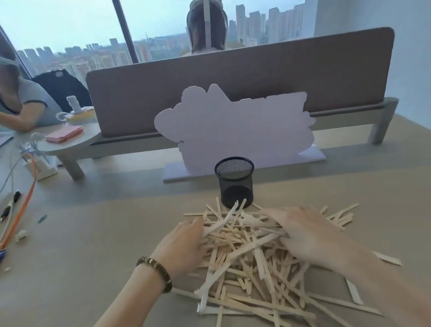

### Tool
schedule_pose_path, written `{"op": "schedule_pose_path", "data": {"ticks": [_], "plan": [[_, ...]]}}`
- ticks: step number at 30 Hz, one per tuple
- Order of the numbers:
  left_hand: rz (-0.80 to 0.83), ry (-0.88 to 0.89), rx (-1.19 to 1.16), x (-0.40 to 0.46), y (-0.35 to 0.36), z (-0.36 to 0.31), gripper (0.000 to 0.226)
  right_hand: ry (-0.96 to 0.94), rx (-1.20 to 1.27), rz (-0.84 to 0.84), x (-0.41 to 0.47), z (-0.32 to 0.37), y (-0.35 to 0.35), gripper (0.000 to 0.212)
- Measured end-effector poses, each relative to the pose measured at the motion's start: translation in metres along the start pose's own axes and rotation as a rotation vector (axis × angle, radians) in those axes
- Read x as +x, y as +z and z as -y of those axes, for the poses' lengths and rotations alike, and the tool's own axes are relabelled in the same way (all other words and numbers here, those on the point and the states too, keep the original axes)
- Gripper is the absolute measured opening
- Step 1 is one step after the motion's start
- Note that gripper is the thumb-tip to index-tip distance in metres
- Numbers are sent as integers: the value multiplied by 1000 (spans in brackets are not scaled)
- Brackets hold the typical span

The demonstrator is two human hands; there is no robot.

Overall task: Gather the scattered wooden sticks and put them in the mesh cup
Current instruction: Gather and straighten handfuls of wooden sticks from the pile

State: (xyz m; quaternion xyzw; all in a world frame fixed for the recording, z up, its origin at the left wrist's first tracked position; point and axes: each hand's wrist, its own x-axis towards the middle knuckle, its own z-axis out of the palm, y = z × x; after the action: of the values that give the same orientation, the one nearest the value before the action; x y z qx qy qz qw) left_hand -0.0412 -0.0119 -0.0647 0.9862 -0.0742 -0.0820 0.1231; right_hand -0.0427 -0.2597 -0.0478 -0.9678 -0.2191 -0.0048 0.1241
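A big loose pile of pale wooden sticks point(252, 272) lies on the beige table, just in front of a black mesh cup point(235, 181) that stands upright and looks empty. My left hand point(184, 247), with a bead bracelet on the wrist, presses into the pile's left side, fingers spread into the sticks. My right hand point(306, 233) lies on the pile's right side, fingers curved among the sticks. Whether either hand has closed around any sticks is hidden by the pile. A few stray sticks point(342, 216) lie to the right.
A white cut-out sign point(235, 133) on a flat base stands behind the cup, then a grey desk divider point(241, 80). Cables, pens and an orange cord point(23, 211) lie at the left. Two other people sit beyond, at the left and behind the divider.
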Motion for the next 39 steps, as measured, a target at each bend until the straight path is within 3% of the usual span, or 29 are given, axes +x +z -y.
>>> {"op": "schedule_pose_path", "data": {"ticks": [6, 14, 16, 20, 23, 25, 26, 29, 34, 39], "plan": [[-38, -37, -9, 16, 0, 7, 8, -4, -11, -40, 8, -6, 5, 27], [-214, 22, -38, 23, 3, 17, 18, 2, 20, -75, 16, -9, 2, 21], [-235, 71, -17, 23, 3, 24, 11, 15, 49, -90, 17, -10, -3, 22], [-176, 201, 39, 26, -2, 37, 3, 34, 124, -124, 21, -11, -13, 26], [-68, 201, 97, 25, -15, 32, 15, 37, 172, -143, 24, -10, -13, 20], [21, 178, 171, 19, -26, 26, 36, 49, 196, -147, 24, -9, -11, 16], [25, 187, 176, 17, -27, 26, 33, 56, 219, -143, 24, -7, -11, 15], [-73, 248, 140, 15, -23, 29, 5, 85, 291, -128, 22, 2, -10, 17], [-13, 312, -191, 10, -27, 30, 18, 117, 403, -216, 23, 15, -8, 26], [-77, 316, -387, 8, -29, 24, 22, 157, 568, -289, 23, 19, -12, 22]]}}
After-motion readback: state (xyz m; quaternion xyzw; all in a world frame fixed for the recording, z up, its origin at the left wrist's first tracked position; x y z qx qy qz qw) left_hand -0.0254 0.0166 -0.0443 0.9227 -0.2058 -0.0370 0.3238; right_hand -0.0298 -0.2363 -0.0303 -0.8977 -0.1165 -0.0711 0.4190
